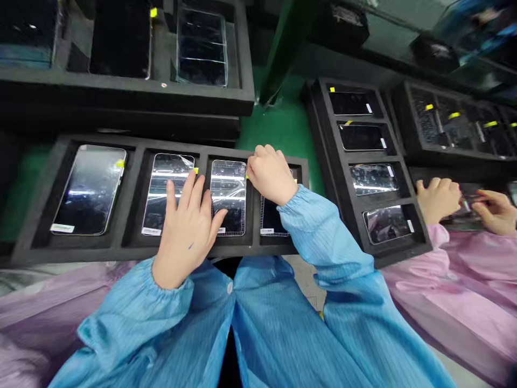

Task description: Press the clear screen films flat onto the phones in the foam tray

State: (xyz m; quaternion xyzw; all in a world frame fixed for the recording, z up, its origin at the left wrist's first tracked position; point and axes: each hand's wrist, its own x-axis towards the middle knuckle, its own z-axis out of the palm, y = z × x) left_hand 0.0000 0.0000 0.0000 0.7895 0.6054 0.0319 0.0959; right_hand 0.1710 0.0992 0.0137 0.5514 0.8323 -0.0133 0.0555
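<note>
Left fingers (194,188) splay open, holding nothing, across smartphones (228,183) in a black foam tray (81,249) at 12 o'clock; right fingers (262,161) curl above the fourth slot (274,221), grip unclear. Hard pressing could scratch them.

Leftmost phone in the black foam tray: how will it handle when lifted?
The phone looks stiff, so probably no flex. Its glossy face is likely slippery and easily scratched. Sunk in its recess in the foam tray, it probably won't slide or tip.
</note>
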